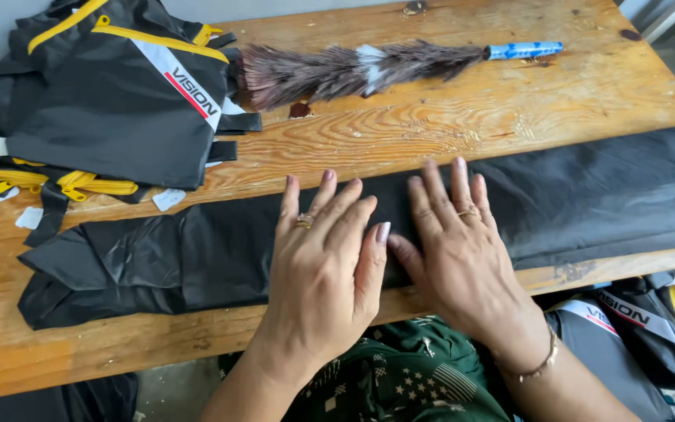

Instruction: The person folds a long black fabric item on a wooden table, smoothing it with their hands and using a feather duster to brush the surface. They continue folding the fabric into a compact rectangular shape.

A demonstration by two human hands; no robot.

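Observation:
A long strip of black fabric (587, 195) lies across the wooden table (431, 125) from left to right. My left hand (326, 262) rests flat on it near the middle, fingers spread, with a ring on one finger. My right hand (451, 242) lies flat beside it, also pressing the fabric, with a ring and a thin bracelet at the wrist. The two hands almost touch at the thumbs. Neither hand grips anything.
A pile of black bags with yellow zips and white stripes (111, 94) sits at the far left. A feather duster with a blue handle (369, 69) lies at the back. More black bags (634, 328) lie below the table's right edge. Small white tags (167, 199) lie near the pile.

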